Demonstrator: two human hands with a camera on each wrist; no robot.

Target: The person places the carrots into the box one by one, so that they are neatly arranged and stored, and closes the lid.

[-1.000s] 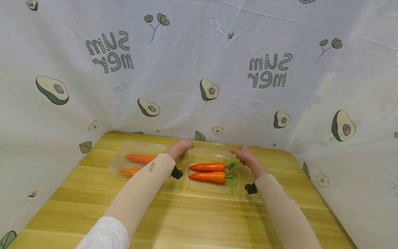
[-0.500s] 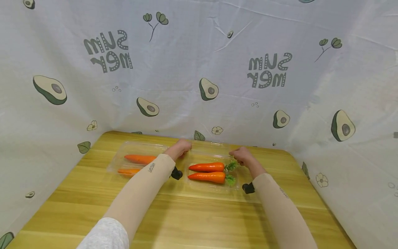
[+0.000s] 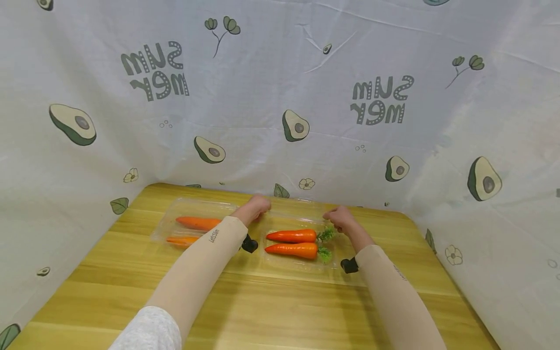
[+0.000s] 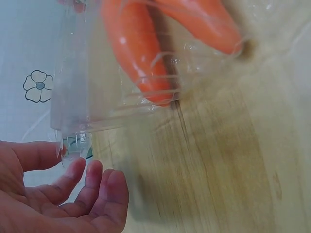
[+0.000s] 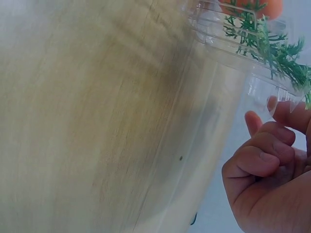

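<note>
A clear plastic box (image 3: 302, 265) holds two orange carrots with green leafy tops, a rear one (image 3: 290, 236) and a front one (image 3: 290, 250). Its see-through lid (image 3: 297, 209) stretches behind them, between my hands. My left hand (image 3: 253, 208) pinches a small clear tab (image 4: 75, 150) at the left corner between thumb and index finger, the other fingers loosely bent. At the opposite corner, my right hand (image 3: 343, 219) pinches another clear tab (image 5: 282, 99), its remaining fingers curled. Green carrot leaves (image 5: 277, 51) lie just inside the plastic there.
Left of my left hand lies a second clear container (image 3: 164, 226) with two carrots (image 3: 197, 223), partly hidden by my left forearm. All this stands on a wooden table (image 3: 280, 306). A patterned white curtain (image 3: 253, 97) hangs along the back and sides.
My right hand and forearm have shifted slightly left over the last second. The left hand and the carrots look the same.
</note>
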